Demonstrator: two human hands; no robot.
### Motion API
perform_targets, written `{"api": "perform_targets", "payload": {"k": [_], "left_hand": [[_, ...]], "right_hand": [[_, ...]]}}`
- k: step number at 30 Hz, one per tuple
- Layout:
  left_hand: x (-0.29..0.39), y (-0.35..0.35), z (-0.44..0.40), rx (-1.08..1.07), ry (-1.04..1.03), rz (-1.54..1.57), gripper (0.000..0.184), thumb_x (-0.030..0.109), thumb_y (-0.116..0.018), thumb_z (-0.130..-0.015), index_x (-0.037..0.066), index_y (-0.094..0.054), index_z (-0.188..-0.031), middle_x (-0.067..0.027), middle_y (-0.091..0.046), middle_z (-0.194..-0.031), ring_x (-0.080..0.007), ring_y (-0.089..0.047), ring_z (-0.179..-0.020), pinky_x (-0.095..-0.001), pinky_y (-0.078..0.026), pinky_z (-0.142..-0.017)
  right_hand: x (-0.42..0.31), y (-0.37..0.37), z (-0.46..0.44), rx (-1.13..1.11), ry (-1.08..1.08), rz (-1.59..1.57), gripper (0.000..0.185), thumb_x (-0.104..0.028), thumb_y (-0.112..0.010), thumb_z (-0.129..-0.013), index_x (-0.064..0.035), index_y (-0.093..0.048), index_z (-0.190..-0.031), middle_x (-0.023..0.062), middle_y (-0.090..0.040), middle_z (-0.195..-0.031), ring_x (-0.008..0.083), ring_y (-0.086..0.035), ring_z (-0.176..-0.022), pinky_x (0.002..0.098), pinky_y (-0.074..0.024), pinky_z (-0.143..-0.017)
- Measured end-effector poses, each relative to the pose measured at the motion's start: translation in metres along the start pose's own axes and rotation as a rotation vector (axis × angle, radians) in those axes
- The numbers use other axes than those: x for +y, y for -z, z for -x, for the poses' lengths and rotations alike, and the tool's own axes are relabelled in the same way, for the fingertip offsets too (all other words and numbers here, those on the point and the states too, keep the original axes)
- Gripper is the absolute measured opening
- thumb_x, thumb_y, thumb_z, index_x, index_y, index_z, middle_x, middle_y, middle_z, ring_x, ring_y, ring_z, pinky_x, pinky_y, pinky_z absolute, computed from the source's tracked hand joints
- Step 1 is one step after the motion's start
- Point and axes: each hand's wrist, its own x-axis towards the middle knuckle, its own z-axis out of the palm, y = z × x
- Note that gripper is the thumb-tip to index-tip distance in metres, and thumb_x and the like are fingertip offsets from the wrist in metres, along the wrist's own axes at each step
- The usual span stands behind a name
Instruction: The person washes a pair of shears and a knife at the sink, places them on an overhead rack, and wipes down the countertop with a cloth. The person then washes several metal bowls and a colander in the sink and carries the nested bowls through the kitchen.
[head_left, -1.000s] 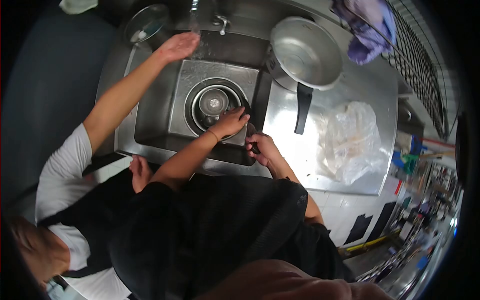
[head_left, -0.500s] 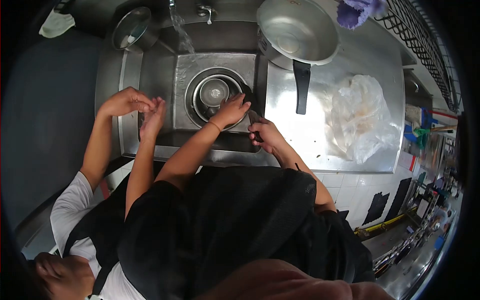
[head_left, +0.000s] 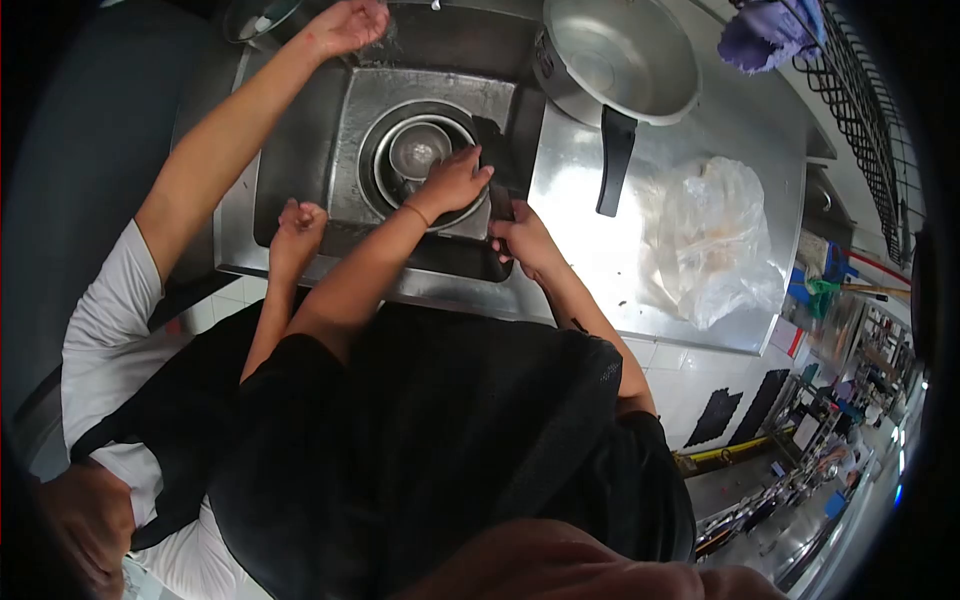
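Observation:
My right hand [head_left: 522, 238] is closed round the dark handle of a broad-bladed knife [head_left: 473, 224] at the sink's right side. The grey flat blade points left, partly hidden below my left wrist. My left hand [head_left: 452, 185] reaches over the right side of nested metal bowls [head_left: 372, 190], its fingers stretched out and thumb apart. Whether it touches the blade or a bowl rim, I cannot tell. A small round bowl [head_left: 418, 150] sits inside the larger ones, in the steel sink [head_left: 350, 125].
A co-worker's hand [head_left: 350, 25] reaches to the sink's back; their other hand [head_left: 297, 225] is at its left front. A large pot [head_left: 640, 60] with a black handle and a crumpled clear plastic bag [head_left: 715, 240] are on the right counter. A wire rack [head_left: 850, 110] is beyond.
The co-worker's one hand has moved from the sink's left side to its back; the other has dropped slightly. My view has shifted, and the running water stream no longer shows clearly.

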Motion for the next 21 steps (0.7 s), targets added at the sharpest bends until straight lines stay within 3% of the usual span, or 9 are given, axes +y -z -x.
{"api": "perform_targets", "payload": {"k": [2,8,11,21], "left_hand": [[0.0018,0.0017,0.0023,-0.011,0.006,-0.011,0.062,0.044,-0.040,-0.090,0.002,-0.034,-0.135,-0.0179,-0.037,-0.139,-0.0301,-0.034,-0.129,-0.0452,-0.026,-0.104],[0.0024,0.0059,0.0049,0.014,-0.014,-0.023,0.062,0.044,-0.041,-0.090,0.001,-0.034,-0.135,-0.0192,-0.036,-0.139,-0.0308,-0.034,-0.129,-0.0429,-0.027,-0.105],[-0.0015,0.0026,0.0029,0.019,-0.014,-0.024,0.064,0.044,-0.041,-0.090,-0.001,-0.033,-0.135,-0.0206,-0.035,-0.139,-0.0311,-0.034,-0.129,-0.0421,-0.027,-0.105],[-0.0013,0.0037,0.0036,0.032,0.012,-0.039,0.064,0.043,-0.042,-0.089,-0.003,-0.035,-0.133,-0.0215,-0.035,-0.138,-0.0314,-0.033,-0.130,-0.0409,-0.026,-0.106]], "right_hand": [[0.0018,-0.0015,0.0012,-0.001,0.016,0.015,0.044,-0.004,-0.058,-0.072,0.0068,-0.039,-0.110,0.0061,-0.053,-0.078,0.0105,-0.052,-0.057,0.0248,-0.0415,-0.043],[0.0049,0.0001,0.0003,-0.005,0.033,0.065,0.058,-0.003,-0.057,-0.072,0.0115,-0.032,-0.121,0.0078,-0.053,-0.078,0.0115,-0.053,-0.057,0.0257,-0.0425,-0.043],[0.0036,-0.0037,0.0036,0.047,0.033,0.065,0.042,-0.004,-0.057,-0.075,0.0050,-0.040,-0.113,0.0047,-0.053,-0.075,0.0101,-0.051,-0.056,0.0249,-0.0399,-0.044],[-0.0024,0.0002,0.0003,-0.041,0.051,0.090,0.041,-0.003,-0.057,-0.076,0.0060,-0.040,-0.112,0.0054,-0.053,-0.075,0.0098,-0.050,-0.056,0.0243,-0.0393,-0.043]]}}
